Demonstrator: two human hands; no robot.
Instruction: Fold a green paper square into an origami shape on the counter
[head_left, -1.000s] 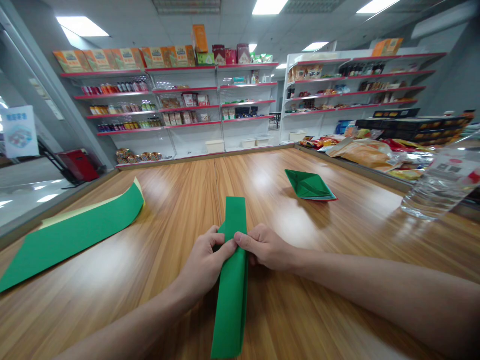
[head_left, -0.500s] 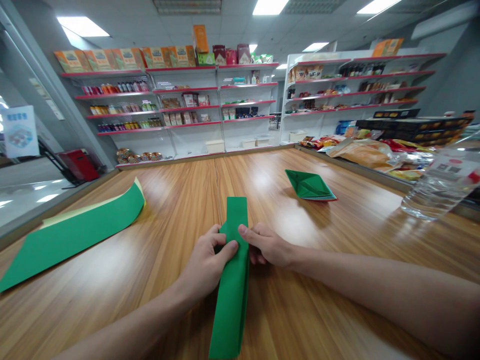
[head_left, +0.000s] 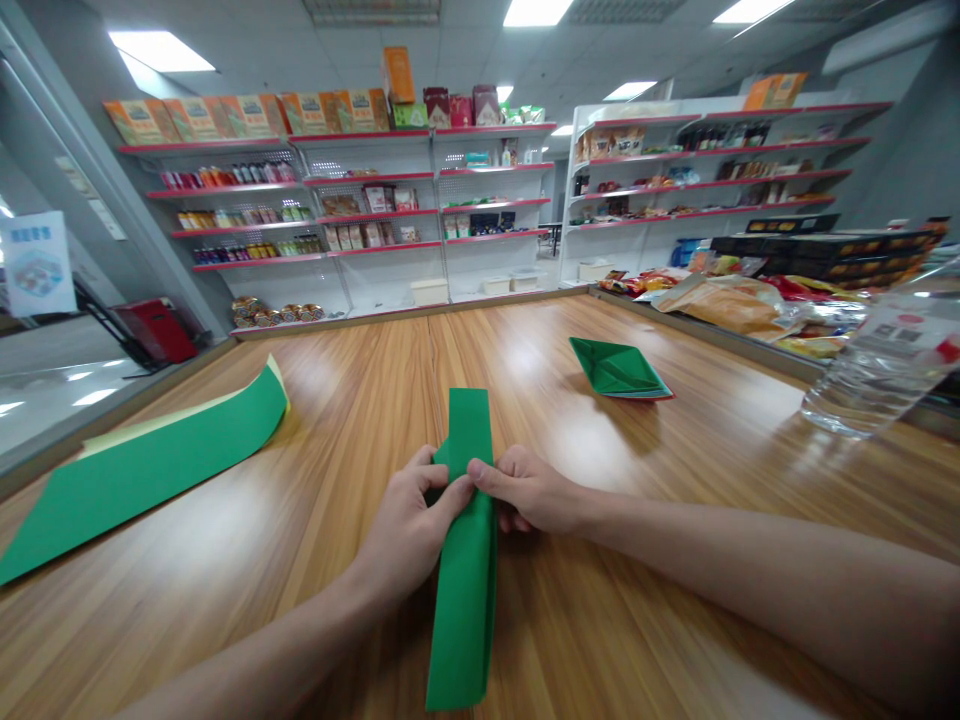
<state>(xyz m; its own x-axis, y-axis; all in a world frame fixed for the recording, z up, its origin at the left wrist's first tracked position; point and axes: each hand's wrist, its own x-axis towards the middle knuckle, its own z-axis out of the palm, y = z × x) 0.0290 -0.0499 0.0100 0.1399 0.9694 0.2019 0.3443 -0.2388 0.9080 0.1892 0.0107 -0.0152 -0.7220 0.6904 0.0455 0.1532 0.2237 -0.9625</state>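
A long folded strip of green paper [head_left: 463, 600] runs away from me above the middle of the wooden table. My left hand [head_left: 416, 520] pinches it from the left, thumb on top and fingers underneath. From the right, my right hand [head_left: 529, 490] grips the same strip, its thumb pressed on the upper face close to the left thumb. A small green corner of paper sticks out at the left fingers. The fingers under the strip are mostly hidden.
A folded green paper piece [head_left: 619, 368] lies ahead to the right. At the left, curled green paper [head_left: 157, 475] lies with yellow paper behind it. A clear plastic bottle [head_left: 862, 380] tilts at the right, near snack packets [head_left: 727, 300]. Stocked shelves [head_left: 360, 215] stand beyond the wooden table [head_left: 337, 400].
The strip has turned slightly, its far end shifting a little left and its near end a little right. My right thumb has slid slightly nearer the left thumb. Both hands keep their hold.
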